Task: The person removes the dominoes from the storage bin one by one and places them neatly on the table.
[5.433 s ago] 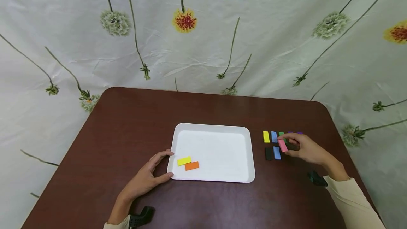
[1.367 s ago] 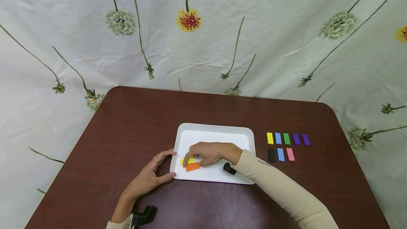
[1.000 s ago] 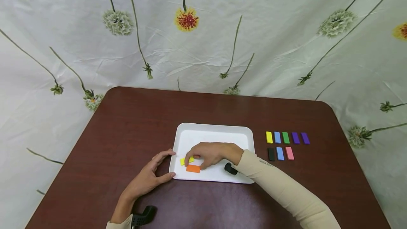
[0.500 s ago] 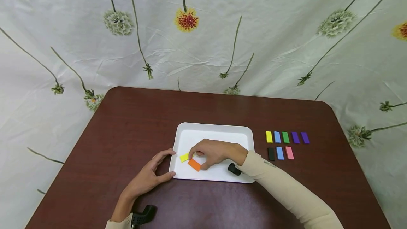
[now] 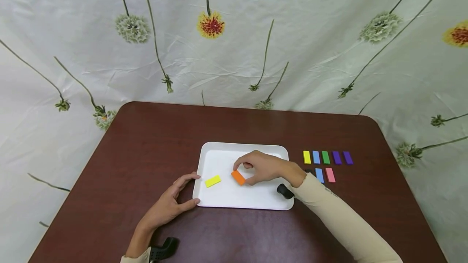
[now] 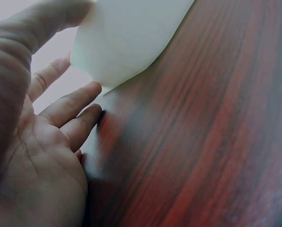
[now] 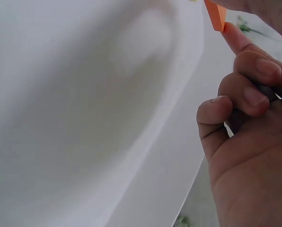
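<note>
My right hand [image 5: 268,168] pinches an orange rectangular block [image 5: 238,177] between thumb and index finger, above the middle of a white tray [image 5: 215,146]. In the right wrist view the same orange block [image 7: 215,14] shows at the top edge, and the other fingers are curled in toward the palm. One yellow block [image 5: 213,181] lies in the tray's left part, apart from the hand. My left hand [image 5: 166,202] rests at the tray's left side, its thumb and index fingertips touching the rim. The left wrist view shows fairly straight fingers [image 6: 67,109] by the tray's edge.
Right of the tray, two rows of blocks lie on the brown table [image 5: 164,133]: yellow [image 5: 306,157], blue [image 5: 316,157], green [image 5: 326,157] and purple [image 5: 336,157] behind; blue [image 5: 319,175] and pink [image 5: 330,175] in front. The right wrist largely hides a black one.
The pink block was set down in the front row at right. My right hand came to the tray, took the orange block and moved it right, away from the yellow one. My left hand stayed.
</note>
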